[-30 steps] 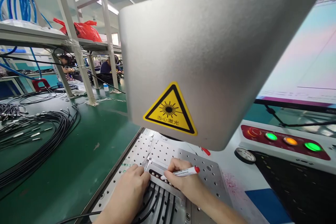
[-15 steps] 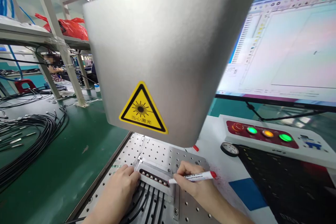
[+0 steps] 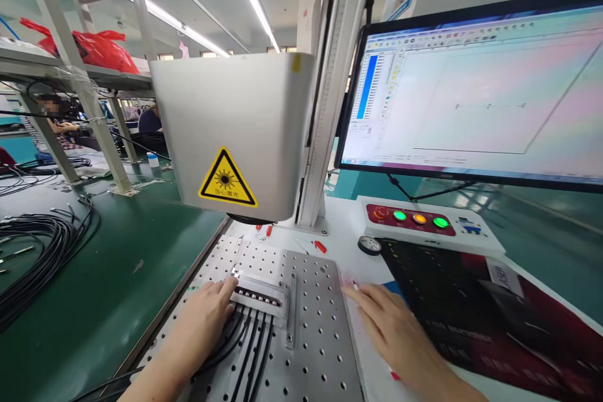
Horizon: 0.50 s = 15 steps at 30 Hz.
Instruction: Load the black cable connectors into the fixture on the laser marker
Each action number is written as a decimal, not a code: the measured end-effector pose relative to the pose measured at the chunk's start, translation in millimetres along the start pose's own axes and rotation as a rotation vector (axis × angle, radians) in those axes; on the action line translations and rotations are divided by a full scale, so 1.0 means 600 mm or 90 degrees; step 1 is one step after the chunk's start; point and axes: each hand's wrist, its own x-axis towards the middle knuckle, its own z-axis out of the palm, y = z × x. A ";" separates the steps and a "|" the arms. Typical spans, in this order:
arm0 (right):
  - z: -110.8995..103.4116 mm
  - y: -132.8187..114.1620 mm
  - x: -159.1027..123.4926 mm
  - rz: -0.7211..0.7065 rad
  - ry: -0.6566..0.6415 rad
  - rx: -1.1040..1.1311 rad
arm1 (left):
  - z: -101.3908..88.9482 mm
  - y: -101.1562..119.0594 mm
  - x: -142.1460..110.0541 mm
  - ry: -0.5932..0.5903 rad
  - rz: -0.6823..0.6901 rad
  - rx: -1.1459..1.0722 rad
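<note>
My left hand (image 3: 205,311) lies flat on several black cables (image 3: 254,352), its fingertips touching the left end of a small metal fixture (image 3: 261,294) that holds the cable ends in a row. The fixture is screwed to a perforated metal plate (image 3: 320,339) under a grey laser head (image 3: 235,132) with a yellow warning label (image 3: 227,181). My right hand (image 3: 386,326) rests palm down on the white tabletop right of the plate. A red marker (image 3: 354,286) lies under it, with only its white tip and a red end showing; the thumb is hidden.
A monitor (image 3: 471,88) stands at the back right above a panel of lit buttons (image 3: 419,220). A black and red mat (image 3: 471,301) lies at my right. A bundle of black cables (image 3: 42,257) lies on the green bench at left. People sit far back (image 3: 51,113).
My right hand has left the fixture and moved right onto the white tabletop, taking the marker with it. My view has pulled back and up, so the laser head looks smaller. The left hand stays put.
</note>
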 end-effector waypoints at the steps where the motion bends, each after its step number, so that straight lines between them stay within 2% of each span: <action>1: 0.002 -0.028 0.012 0.065 -0.033 0.070 | 0.000 0.000 0.000 0.000 -0.003 0.005; 3: 0.012 -0.086 0.038 0.147 -0.112 0.187 | -0.001 0.000 0.002 0.001 -0.007 0.017; 6: 0.037 -0.146 0.067 0.219 -0.164 0.203 | 0.000 -0.003 0.003 0.006 -0.005 0.037; 8: 0.051 -0.162 0.078 0.238 -0.160 0.191 | 0.001 -0.007 0.002 0.012 -0.005 0.053; 12: 0.066 -0.164 0.081 0.255 -0.143 0.171 | 0.003 -0.006 -0.001 0.032 -0.001 0.080; 15: 0.071 -0.169 0.077 0.267 -0.130 0.156 | -0.009 0.001 -0.010 0.053 0.014 0.091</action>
